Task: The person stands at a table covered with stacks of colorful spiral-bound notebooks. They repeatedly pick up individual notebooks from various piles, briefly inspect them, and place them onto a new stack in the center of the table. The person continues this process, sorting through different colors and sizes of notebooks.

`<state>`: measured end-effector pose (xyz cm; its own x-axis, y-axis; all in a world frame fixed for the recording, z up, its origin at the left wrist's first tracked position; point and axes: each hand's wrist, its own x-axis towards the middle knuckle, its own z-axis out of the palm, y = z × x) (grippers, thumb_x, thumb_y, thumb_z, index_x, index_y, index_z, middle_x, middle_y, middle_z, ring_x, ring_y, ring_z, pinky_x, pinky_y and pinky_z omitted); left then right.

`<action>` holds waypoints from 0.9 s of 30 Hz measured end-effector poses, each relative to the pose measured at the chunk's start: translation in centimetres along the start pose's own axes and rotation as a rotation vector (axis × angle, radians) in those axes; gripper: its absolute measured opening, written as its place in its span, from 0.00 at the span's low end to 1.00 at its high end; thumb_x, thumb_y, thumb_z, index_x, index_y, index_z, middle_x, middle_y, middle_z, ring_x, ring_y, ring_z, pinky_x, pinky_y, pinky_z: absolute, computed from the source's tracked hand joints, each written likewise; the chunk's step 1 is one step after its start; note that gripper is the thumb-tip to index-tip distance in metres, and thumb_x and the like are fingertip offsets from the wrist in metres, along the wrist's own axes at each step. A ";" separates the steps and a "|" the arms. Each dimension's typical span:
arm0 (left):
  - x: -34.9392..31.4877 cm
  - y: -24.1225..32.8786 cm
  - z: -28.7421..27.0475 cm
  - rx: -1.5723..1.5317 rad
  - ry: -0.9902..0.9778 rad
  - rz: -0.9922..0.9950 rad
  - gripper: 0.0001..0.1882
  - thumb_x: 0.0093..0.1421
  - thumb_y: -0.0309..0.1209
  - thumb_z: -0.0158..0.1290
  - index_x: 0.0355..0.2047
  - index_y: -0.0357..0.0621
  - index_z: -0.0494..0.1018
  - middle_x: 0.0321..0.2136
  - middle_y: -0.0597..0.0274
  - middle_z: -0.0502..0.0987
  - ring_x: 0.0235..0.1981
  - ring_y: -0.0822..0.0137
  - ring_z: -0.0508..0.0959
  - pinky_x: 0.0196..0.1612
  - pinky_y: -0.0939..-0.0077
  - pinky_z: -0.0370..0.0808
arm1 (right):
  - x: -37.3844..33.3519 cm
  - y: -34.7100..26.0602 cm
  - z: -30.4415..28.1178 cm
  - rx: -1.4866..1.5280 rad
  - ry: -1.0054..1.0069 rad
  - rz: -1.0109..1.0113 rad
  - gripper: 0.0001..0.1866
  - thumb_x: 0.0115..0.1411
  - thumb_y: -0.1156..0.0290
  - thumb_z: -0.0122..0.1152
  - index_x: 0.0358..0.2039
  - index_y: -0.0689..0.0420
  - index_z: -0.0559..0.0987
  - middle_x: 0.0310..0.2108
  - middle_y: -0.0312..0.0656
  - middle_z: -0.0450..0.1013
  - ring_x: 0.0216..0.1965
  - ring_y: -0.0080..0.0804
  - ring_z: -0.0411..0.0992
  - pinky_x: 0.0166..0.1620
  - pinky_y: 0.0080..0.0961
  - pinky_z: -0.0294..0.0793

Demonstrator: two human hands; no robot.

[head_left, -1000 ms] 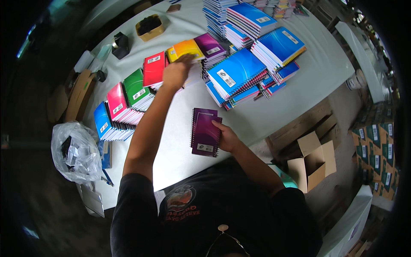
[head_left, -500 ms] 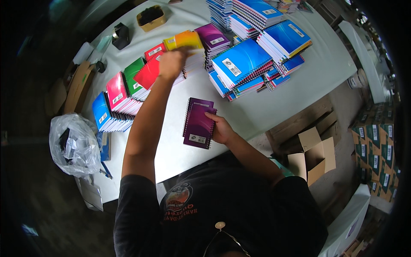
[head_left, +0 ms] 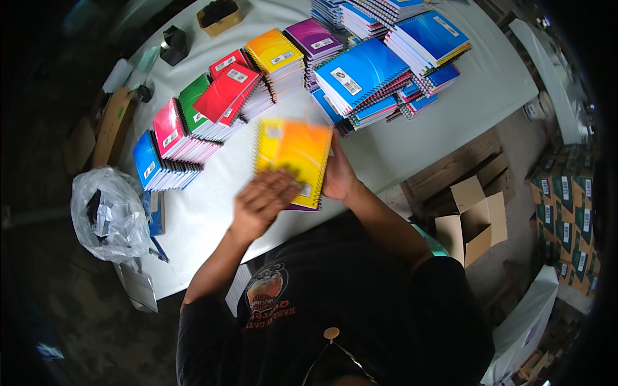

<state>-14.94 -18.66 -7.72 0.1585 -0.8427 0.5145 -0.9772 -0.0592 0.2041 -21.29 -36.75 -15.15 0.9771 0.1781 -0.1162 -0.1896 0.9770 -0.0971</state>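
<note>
Yellow-orange spiral notebooks (head_left: 293, 161), seemingly two laid end for end, are held over the near part of the table. A strip of purple notebook (head_left: 302, 207) shows under their lower edge. My left hand (head_left: 264, 201) grips them at the lower left, fingers across the cover and thumb hidden. Along the right edge my right hand (head_left: 339, 172) is closed round the notebooks, its fingers partly covered by them. Beyond my hands stand a yellow notebook stack (head_left: 275, 55), a purple stack (head_left: 314, 40) and a red stack with a tilted red notebook (head_left: 226, 93) on top.
Green (head_left: 195, 103), pink (head_left: 168, 132) and blue (head_left: 151, 161) notebook stacks continue leftward. Larger piles topped with blue notebooks (head_left: 364, 74) occupy the right. A clear plastic bag (head_left: 109, 215) hangs at the table's left edge; an open carton (head_left: 473, 225) sits beyond its right side.
My left hand has come back from the yellow stack with yellow notebooks, now over the purple ones. My right hand stays at the right edge of the held notebooks.
</note>
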 end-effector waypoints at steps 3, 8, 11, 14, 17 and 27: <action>-3.9 1.0 3.3 0.016 -0.101 -0.099 0.19 0.47 0.25 0.53 0.42 0.51 0.76 0.44 0.65 0.75 0.47 0.66 0.74 0.51 0.70 0.70 | 0.4 0.5 -0.2 -0.174 0.098 0.012 0.45 0.53 0.30 0.37 0.56 0.58 0.62 0.52 0.47 0.66 0.52 0.38 0.65 0.54 0.36 0.64; -3.1 -0.3 1.5 -0.110 -0.074 -0.103 0.25 0.45 0.44 0.59 0.43 0.46 0.73 0.43 0.62 0.74 0.48 0.62 0.72 0.52 0.63 0.65 | 0.4 1.3 -2.6 -0.402 0.154 -0.016 0.23 0.58 0.63 0.54 0.51 0.60 0.67 0.47 0.44 0.70 0.46 0.36 0.70 0.49 0.32 0.69; 0.5 -5.7 0.2 0.162 0.158 -0.316 0.31 0.49 0.35 0.59 0.53 0.39 0.64 0.52 0.49 0.67 0.53 0.49 0.67 0.54 0.58 0.63 | 0.5 0.9 -3.5 -0.272 0.209 0.006 0.19 0.54 0.72 0.57 0.47 0.60 0.69 0.43 0.43 0.72 0.44 0.34 0.71 0.47 0.30 0.70; 3.9 -11.2 0.5 0.451 0.136 -0.418 0.33 0.51 0.38 0.58 0.55 0.41 0.61 0.57 0.51 0.62 0.59 0.52 0.59 0.59 0.59 0.58 | 0.6 1.3 -3.6 -0.288 0.235 0.010 0.20 0.54 0.72 0.57 0.48 0.60 0.69 0.43 0.42 0.71 0.44 0.33 0.71 0.47 0.29 0.69; 4.1 -14.3 0.8 0.508 -0.016 -0.459 0.23 0.54 0.32 0.52 0.52 0.47 0.66 0.48 0.51 0.70 0.47 0.53 0.72 0.50 0.63 0.69 | 0.6 1.6 -2.8 -0.315 0.240 -0.068 0.20 0.54 0.71 0.58 0.48 0.60 0.69 0.43 0.42 0.71 0.44 0.32 0.70 0.48 0.28 0.69; 5.7 -1.8 -3.9 0.305 0.438 -0.325 0.29 0.43 0.15 0.51 0.50 0.44 0.70 0.42 0.54 0.75 0.40 0.55 0.76 0.41 0.68 0.72 | 1.0 1.7 -1.8 -0.262 0.224 -0.475 0.20 0.59 0.66 0.55 0.51 0.57 0.66 0.45 0.38 0.69 0.47 0.28 0.68 0.49 0.27 0.68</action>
<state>-11.74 -21.30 -1.90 0.4348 -0.4618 0.7731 -0.8553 -0.4804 0.1941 -20.77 -35.12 -17.17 0.9220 -0.3296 -0.2032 0.2191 0.8769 -0.4278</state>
